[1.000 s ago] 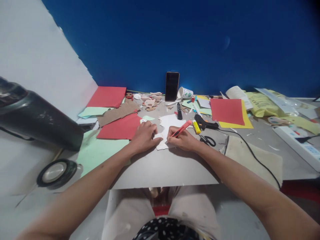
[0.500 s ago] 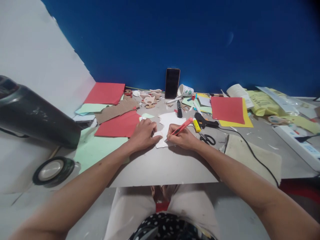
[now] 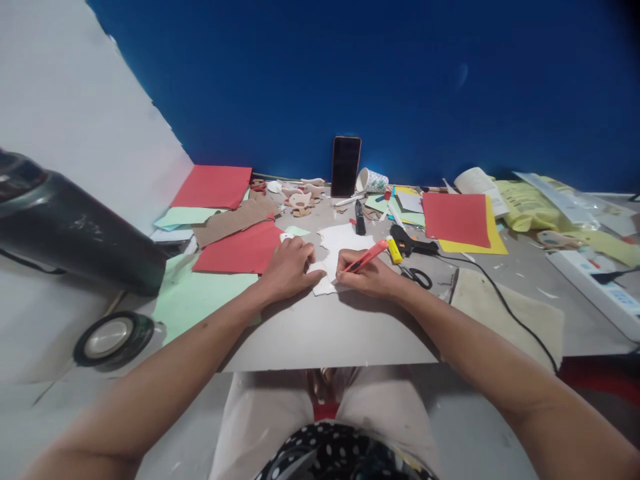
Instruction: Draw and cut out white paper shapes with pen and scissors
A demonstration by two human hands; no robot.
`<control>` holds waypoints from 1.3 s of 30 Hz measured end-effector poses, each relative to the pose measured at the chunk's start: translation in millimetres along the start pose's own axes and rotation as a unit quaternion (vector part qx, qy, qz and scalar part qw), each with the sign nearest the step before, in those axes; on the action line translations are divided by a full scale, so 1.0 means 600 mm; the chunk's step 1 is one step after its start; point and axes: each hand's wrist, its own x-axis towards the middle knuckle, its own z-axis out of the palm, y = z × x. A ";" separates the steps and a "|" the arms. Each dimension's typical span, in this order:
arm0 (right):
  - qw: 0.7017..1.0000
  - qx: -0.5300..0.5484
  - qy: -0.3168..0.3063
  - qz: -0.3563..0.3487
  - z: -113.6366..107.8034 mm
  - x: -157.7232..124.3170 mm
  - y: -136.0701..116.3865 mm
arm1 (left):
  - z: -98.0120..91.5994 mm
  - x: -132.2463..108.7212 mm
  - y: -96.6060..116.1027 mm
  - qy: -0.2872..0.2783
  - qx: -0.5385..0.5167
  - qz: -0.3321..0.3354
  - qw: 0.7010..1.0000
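White paper (image 3: pixel 345 239) with uneven cut edges lies on the table in front of me. My left hand (image 3: pixel 287 270) rests at its left side, thumb apart from the bent fingers, the thumb pressing on the paper. Beside its fingertips a small white cutout with a dark dot (image 3: pixel 286 237) peeks out. My right hand (image 3: pixel 367 277) is closed on a slim red tool (image 3: pixel 367 255), held like a pen and slanting up to the right. The tool's tip is hidden by my fingers, over the paper's right part.
Near my right hand lie a yellow glue stick (image 3: pixel 394 251), scissors (image 3: pixel 417 277), a corded black glue gun (image 3: pixel 411 241) and a black marker (image 3: pixel 360 219). A phone (image 3: pixel 346 167) leans on the blue wall. Bird cutouts (image 3: pixel 300 200) lie behind; a dark bottle (image 3: pixel 85 230) stands left.
The view has shifted slightly. My right hand and the red tool have barely moved over the paper; my left hand stays in place.
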 end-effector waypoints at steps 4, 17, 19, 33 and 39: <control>0.999 0.013 0.030 0.033 -0.008 0.001 -0.004 | 0.001 -0.001 -0.003 0.005 -0.002 0.003 1.000; 0.989 0.096 0.101 0.058 -0.022 0.008 -0.001 | -0.014 -0.011 -0.015 0.031 -0.091 0.009 0.995; 0.986 0.124 0.089 0.065 -0.019 0.005 -0.004 | -0.028 -0.012 -0.021 -0.010 -0.129 0.033 0.991; 0.990 0.131 0.034 0.036 0.038 0.001 0.008 | -0.041 -0.013 -0.031 -0.120 -0.167 0.091 0.974; 0.994 0.105 0.010 0.030 0.040 0.000 0.004 | -0.043 -0.013 -0.031 -0.117 -0.160 0.103 0.975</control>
